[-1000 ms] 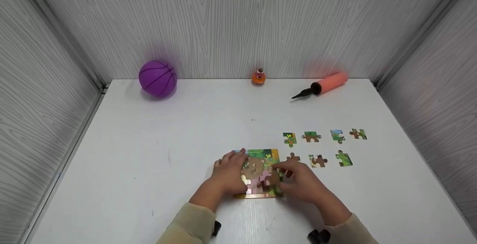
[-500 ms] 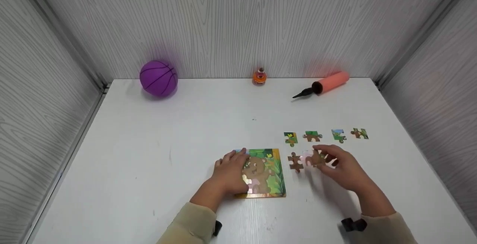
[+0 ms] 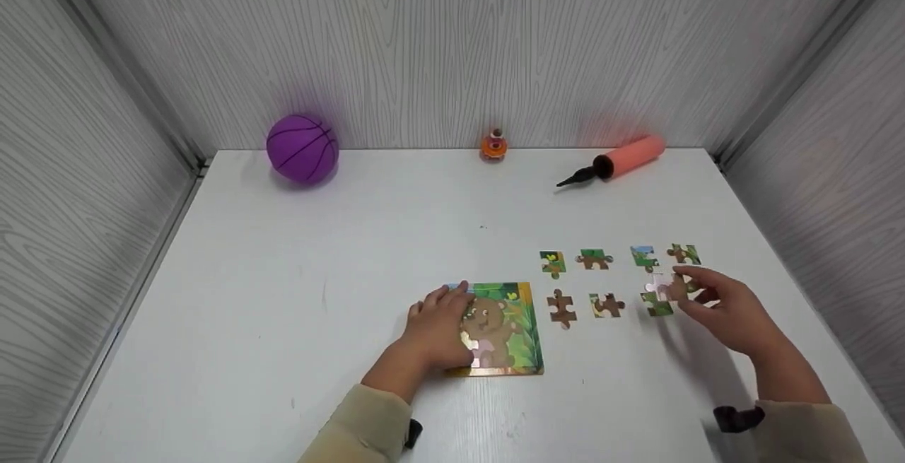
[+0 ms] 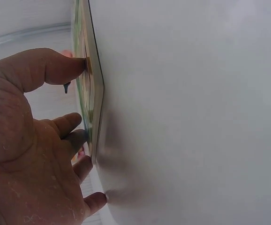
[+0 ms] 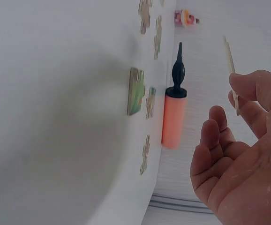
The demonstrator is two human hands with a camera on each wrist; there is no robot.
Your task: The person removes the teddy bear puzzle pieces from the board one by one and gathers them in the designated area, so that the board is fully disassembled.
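Note:
My left hand (image 3: 438, 329) rests over the left side of a square puzzle board (image 3: 523, 339) with a bear picture, hiding that part. In the left wrist view, its thumb and fingertips touch the board edge (image 4: 96, 93), the fingers spread. Off to the right, my right hand (image 3: 732, 311) pinches a pink and brown jigsaw piece (image 3: 662, 283) between thumb and index finger. The right wrist view shows this jigsaw piece (image 5: 229, 56) edge-on, raised off the table. In the head view it overlaps a green jigsaw piece (image 3: 658, 306) lying beneath it.
Several loose jigsaw pieces lie in two rows right of the board, among them a brown piece (image 3: 562, 309) and a green-brown one (image 3: 594, 259). A purple ball (image 3: 302, 150), a small orange toy (image 3: 493, 146) and a coral hand pump (image 3: 633, 157) stand along the back wall.
My right hand has lifted the pink and brown jigsaw piece from the board and carried it right, over the loose pieces. The left hand has stayed on the board.

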